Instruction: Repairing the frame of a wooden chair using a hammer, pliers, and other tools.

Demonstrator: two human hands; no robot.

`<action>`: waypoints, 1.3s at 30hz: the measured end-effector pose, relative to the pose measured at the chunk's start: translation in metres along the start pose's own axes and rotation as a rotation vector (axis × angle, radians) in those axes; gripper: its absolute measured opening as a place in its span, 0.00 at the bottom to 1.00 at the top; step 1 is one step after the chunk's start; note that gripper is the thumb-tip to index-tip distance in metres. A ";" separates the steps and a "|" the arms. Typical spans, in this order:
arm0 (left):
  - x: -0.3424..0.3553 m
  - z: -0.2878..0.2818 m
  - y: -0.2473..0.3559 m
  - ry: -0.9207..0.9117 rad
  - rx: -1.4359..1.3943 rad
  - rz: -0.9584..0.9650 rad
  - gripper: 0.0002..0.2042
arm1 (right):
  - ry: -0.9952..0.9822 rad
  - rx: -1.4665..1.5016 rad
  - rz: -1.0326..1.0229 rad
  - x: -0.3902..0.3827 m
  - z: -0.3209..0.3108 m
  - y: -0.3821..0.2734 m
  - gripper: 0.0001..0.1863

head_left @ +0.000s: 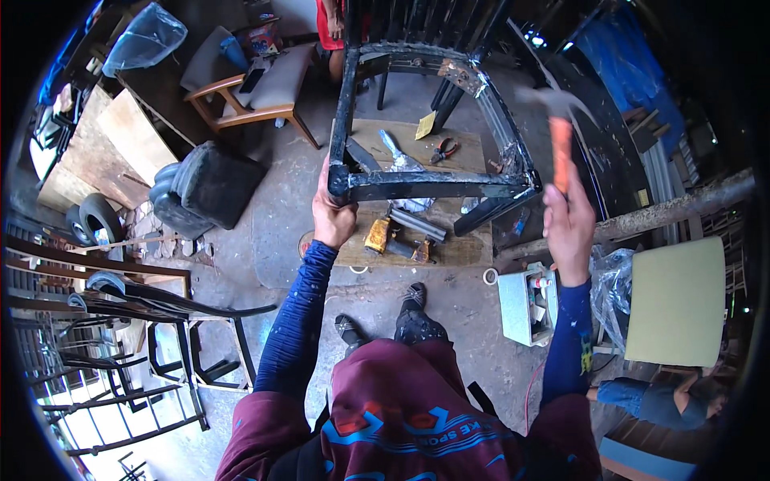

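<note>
A black wooden chair frame (pixel 425 187) without a seat stands over a low wooden board (pixel 353 255). My left hand (pixel 334 215) is closed around its near left corner. In my right hand (pixel 569 228), raised beside the frame's right side, is a claw hammer (pixel 561 148) held by its orange handle; its head is smeared by motion. Below the frame, the board carries pliers (pixel 443 151), a yellowish piece of sheet (pixel 425 126), a blue-handled tool (pixel 389 143) on crumpled wrapping, grey metal bars (pixel 419 225) and a worn yellow tool (pixel 377 236).
A padded wooden armchair (pixel 273 80) and a black cushioned seat (pixel 212 188) are at the left, dark chair frames (pixel 196 353) nearer. A white box (pixel 521 309), a pale green panel (pixel 676 301) and a long pole (pixel 674 212) are on the right. Two people (pixel 330 32) are nearby.
</note>
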State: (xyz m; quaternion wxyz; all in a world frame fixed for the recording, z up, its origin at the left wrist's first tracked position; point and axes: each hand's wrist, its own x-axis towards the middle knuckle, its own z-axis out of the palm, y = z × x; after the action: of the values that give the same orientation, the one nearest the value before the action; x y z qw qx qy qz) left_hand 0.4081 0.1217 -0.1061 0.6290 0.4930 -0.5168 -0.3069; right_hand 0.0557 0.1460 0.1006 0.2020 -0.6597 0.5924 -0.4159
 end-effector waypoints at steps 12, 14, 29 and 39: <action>0.002 0.001 0.015 -0.008 -0.142 -0.073 0.46 | -0.482 -0.643 -0.644 0.013 0.131 -0.095 0.34; 0.000 -0.001 0.018 0.008 -0.124 -0.045 0.46 | -0.374 -0.500 -0.622 0.015 0.128 -0.091 0.32; 0.001 -0.005 0.016 0.014 0.028 -0.026 0.48 | -0.301 -0.269 -0.489 -0.009 0.105 -0.056 0.29; 0.027 -0.018 0.055 -0.036 -0.846 -0.487 0.41 | -0.535 0.535 0.066 0.065 0.147 -0.029 0.10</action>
State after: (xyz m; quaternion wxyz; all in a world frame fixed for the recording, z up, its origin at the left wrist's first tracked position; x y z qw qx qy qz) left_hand 0.4263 0.1209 -0.0446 0.6750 0.2954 -0.2270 -0.6369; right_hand 0.1865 0.0577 0.0586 0.5281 -0.6496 0.4098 -0.3622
